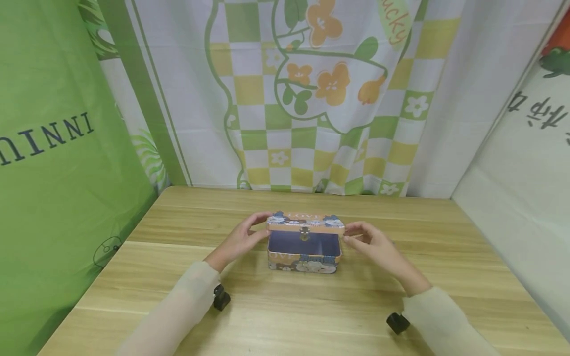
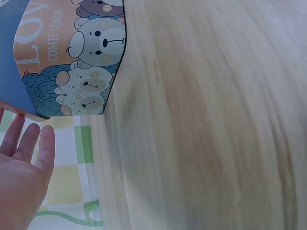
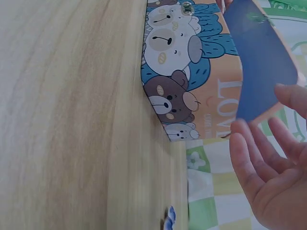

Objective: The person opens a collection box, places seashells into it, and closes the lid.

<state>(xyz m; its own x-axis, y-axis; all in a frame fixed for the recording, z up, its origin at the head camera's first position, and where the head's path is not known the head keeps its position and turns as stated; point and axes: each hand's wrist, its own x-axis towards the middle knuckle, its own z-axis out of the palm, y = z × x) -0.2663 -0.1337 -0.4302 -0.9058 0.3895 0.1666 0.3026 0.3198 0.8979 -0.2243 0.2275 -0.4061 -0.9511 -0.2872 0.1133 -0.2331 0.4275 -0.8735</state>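
Observation:
A tin box (image 1: 304, 263) with bear pictures sits on the wooden table, its hinged lid (image 1: 307, 223) partly raised. Between lid and rim, the dark blue inside shows; a metal clasp (image 1: 305, 233) hangs from the lid's front edge. My left hand (image 1: 240, 241) is at the lid's left end, thumb toward the front and fingers toward the back. In the left wrist view its fingers look nearly straight, fingertips right at the edge. At the opposite end, my right hand (image 1: 376, 245) has its thumb and fingertips by the lid's corner, fingers loosely bent.
The wooden table (image 1: 178, 296) runs back to a patterned curtain (image 1: 285, 123). Green cloth (image 1: 67, 198) hangs at the left and a white one (image 1: 521, 188) at the right. A small blue-and-white object (image 3: 170, 219) lies on the table beyond the right hand.

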